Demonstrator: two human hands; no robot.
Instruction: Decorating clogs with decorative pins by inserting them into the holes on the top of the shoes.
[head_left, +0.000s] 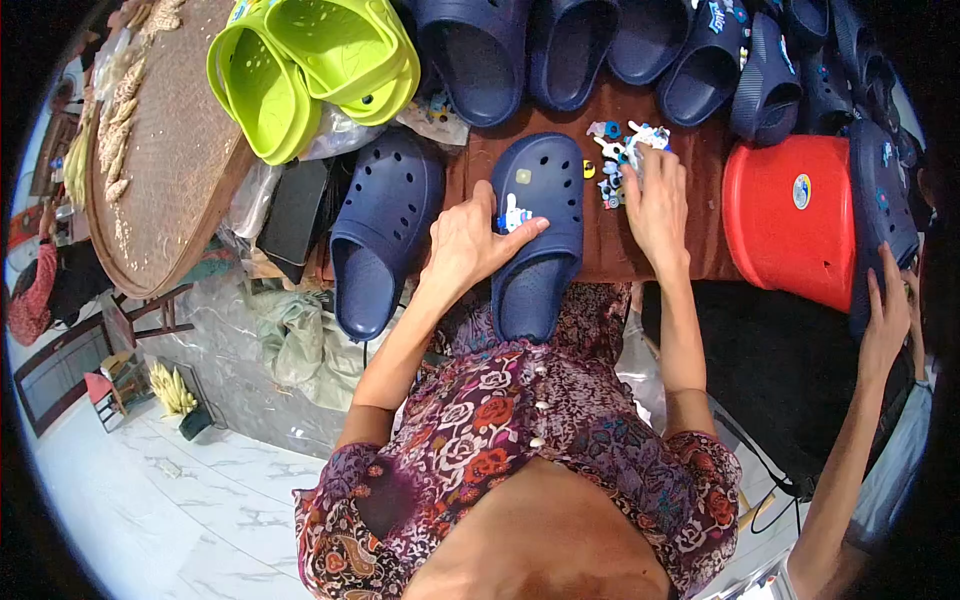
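- Your left hand [470, 240] lies flat, fingers spread, on the top of a navy clog [537, 235] that sits straight in front of you on the brown table [700, 250]; the fingertips press beside a small white and blue charm [512, 216] fixed to the clog's upper.
- A little yellow charm [523, 176] sits further up the same clog, among its holes.
- Your right hand [655, 200] reaches to the right of that clog, fingers curled down into a heap of small charms [620, 155] on the table; you pinch at them, though which one you have I cannot tell.
- A second navy clog [385, 230] lies just left of the first, toe pointing away from you.
- Far left, two lime green clogs [315, 70] are stacked against each other.
- Along the far edge, a row of more navy clogs [560, 50] runs from the middle to the right.
- On the right stands a red bucket [785, 220]; what it holds does not show.
- Another person's hand [888, 310] rests on a dark clog beside the bucket, at the right edge.
- Far left, a round woven tray [170, 170] carries pale dried pieces along its rim.
- Below the table, the floor [150, 500] is pale marble tile, with crumpled bags near the table's leg.
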